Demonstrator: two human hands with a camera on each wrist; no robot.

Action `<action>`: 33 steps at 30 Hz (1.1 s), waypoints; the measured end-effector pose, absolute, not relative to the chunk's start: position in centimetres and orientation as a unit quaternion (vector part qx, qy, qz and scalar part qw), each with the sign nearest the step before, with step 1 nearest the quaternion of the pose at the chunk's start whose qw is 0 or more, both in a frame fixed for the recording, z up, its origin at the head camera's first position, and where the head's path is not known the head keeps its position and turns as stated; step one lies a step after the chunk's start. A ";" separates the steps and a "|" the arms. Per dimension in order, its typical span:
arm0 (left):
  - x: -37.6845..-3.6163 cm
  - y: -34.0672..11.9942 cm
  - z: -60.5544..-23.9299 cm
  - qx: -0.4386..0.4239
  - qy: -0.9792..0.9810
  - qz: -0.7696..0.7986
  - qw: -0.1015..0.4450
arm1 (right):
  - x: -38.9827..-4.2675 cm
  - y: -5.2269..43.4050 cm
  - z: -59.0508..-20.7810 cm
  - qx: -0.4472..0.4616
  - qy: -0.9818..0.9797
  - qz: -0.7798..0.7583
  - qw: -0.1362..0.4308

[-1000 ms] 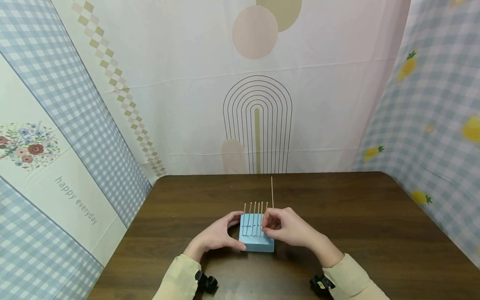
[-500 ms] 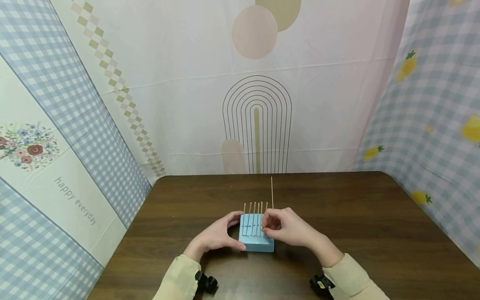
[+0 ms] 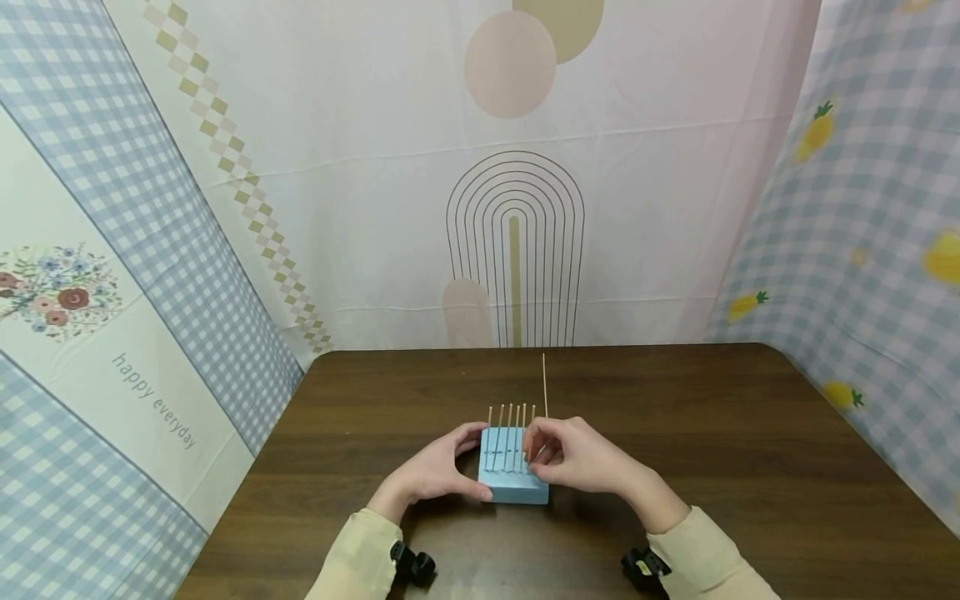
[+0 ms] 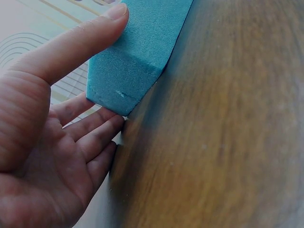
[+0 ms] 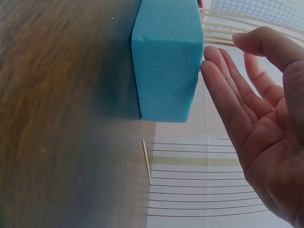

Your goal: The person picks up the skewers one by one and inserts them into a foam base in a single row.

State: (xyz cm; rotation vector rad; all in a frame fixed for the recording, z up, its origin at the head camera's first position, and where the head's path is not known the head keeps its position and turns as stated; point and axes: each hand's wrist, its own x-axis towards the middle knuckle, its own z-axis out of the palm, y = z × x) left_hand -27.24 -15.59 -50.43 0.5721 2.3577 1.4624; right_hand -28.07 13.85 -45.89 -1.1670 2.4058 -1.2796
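Observation:
A light blue foam block (image 3: 517,492) lies on the table with several thin wooden sticks (image 3: 504,437) standing upright in its top. My left hand (image 3: 438,471) grips the block's left side, thumb at the near corner and fingers behind; the left wrist view shows the thumb (image 4: 85,40) pressed on the blue foam (image 4: 152,42). At the right side of the block is my right hand (image 3: 573,454), its thumb and index finger slightly parted beside the rightmost sticks. Its lower fingers (image 5: 228,99) reach to the block's side (image 5: 166,80) in the right wrist view. The fingers partly hide the sticks there.
One loose wooden stick (image 3: 544,383) lies on the brown table (image 3: 675,400) behind the block, pointing toward the back edge. Patterned cloth (image 3: 375,208) hangs behind the table and along both sides. A black wrist camera (image 3: 412,565) sits on the left sleeve.
My right thumb and index finger have parted slightly from their pinch at the right-hand sticks. The left hand, the block and the loose stick stay where they were.

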 end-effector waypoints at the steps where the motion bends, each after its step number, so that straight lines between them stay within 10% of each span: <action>1: -27.2 -15.6 -50.4 0.200 0.822 0.510 0.154 | -28.1 13.8 -45.9 -0.391 0.809 -0.430 0.090; 23: -27.2 -15.2 -50.6 0.202 0.818 0.516 0.155 | -31.1 18.0 -46.3 -0.322 0.747 -0.541 0.213; 33: -27.2 -15.3 -50.2 0.205 0.820 0.513 0.147 | -36.2 17.3 -47.2 -0.176 0.821 -0.518 0.162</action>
